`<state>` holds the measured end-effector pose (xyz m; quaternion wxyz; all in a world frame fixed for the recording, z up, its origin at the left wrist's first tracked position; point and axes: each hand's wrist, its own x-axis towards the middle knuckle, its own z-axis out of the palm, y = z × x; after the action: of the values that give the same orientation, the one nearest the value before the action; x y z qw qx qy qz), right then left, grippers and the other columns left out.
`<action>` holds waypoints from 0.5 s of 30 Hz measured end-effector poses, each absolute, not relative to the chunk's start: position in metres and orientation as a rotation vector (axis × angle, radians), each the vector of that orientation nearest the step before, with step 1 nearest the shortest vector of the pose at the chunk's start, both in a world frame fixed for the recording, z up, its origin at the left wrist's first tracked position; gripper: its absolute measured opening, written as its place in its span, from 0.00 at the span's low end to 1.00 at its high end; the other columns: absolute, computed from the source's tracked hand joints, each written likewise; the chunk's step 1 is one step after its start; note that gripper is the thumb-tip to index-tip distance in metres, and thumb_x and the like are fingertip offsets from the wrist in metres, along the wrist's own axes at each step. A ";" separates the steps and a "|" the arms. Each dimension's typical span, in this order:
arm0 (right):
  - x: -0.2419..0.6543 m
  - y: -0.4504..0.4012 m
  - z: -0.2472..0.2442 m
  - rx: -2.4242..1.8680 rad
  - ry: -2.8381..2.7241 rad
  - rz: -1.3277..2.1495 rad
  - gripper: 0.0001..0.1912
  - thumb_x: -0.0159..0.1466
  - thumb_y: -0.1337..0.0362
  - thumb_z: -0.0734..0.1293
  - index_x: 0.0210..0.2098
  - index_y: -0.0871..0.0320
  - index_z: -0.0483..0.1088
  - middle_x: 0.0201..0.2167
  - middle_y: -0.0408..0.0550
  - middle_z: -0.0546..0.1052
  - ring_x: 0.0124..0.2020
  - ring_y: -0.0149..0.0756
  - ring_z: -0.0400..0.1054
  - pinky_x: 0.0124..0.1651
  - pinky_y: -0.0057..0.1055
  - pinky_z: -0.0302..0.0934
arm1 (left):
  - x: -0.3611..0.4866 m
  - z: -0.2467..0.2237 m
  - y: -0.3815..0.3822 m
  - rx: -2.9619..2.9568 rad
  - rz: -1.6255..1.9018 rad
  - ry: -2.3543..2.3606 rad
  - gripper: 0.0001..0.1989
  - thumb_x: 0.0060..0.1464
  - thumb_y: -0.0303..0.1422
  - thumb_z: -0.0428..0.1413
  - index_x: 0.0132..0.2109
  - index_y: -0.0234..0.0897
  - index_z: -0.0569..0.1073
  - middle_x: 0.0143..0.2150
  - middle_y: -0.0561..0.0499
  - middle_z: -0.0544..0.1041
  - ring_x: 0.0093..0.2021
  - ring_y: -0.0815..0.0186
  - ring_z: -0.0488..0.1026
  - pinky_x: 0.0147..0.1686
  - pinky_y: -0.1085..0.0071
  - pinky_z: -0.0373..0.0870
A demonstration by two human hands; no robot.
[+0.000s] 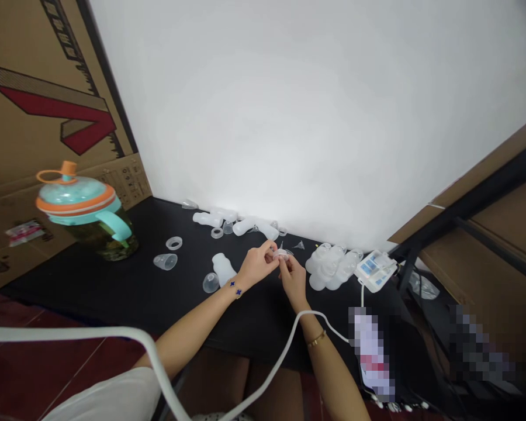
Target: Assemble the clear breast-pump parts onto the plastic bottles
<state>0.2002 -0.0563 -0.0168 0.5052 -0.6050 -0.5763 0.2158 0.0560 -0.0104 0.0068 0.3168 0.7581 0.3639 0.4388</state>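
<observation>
My left hand (259,261) and my right hand (293,279) meet over the black table. Between their fingertips is a translucent bottle collar ring (281,254) with a clear pointed nipple standing up through it. Both hands are closed on this small piece, the left from its left side and the right from below. Just left of my left forearm lie a white baby bottle (223,269) and a clear dome cap (210,283). Behind the hands lies a loose clear nipple (298,245). A pile of translucent bottles (331,266) sits to the right of my right hand.
Several bottles (208,219), caps and rings lie along the white wall (289,117). Further left are a ring (174,243), a clear cap (165,261) and a tea jug (87,216). A white box (376,270) and cable (263,389) are near my right arm.
</observation>
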 end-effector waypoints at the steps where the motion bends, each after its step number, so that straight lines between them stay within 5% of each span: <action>1: 0.200 -0.056 -0.017 -1.461 -1.394 0.512 0.20 0.69 0.48 0.61 0.36 0.57 0.74 0.20 0.39 0.69 0.21 0.33 0.64 0.26 0.27 0.55 | 0.056 0.007 -0.011 1.993 1.154 0.957 0.05 0.57 0.31 0.57 0.41 0.42 0.68 0.25 0.59 0.75 0.26 0.69 0.74 0.31 0.75 0.67; 15: 0.201 -0.057 -0.016 -1.495 -1.405 0.485 0.21 0.69 0.47 0.61 0.35 0.57 0.74 0.19 0.40 0.68 0.22 0.33 0.62 0.26 0.28 0.54 | 0.055 0.009 -0.012 2.046 1.119 0.989 0.06 0.57 0.31 0.57 0.43 0.42 0.72 0.28 0.58 0.76 0.29 0.68 0.75 0.33 0.75 0.69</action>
<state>0.2010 -0.0566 -0.0159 0.4943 -0.6165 -0.5793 0.2001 0.0551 -0.0117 0.0086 0.2996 0.7706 0.3724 0.4215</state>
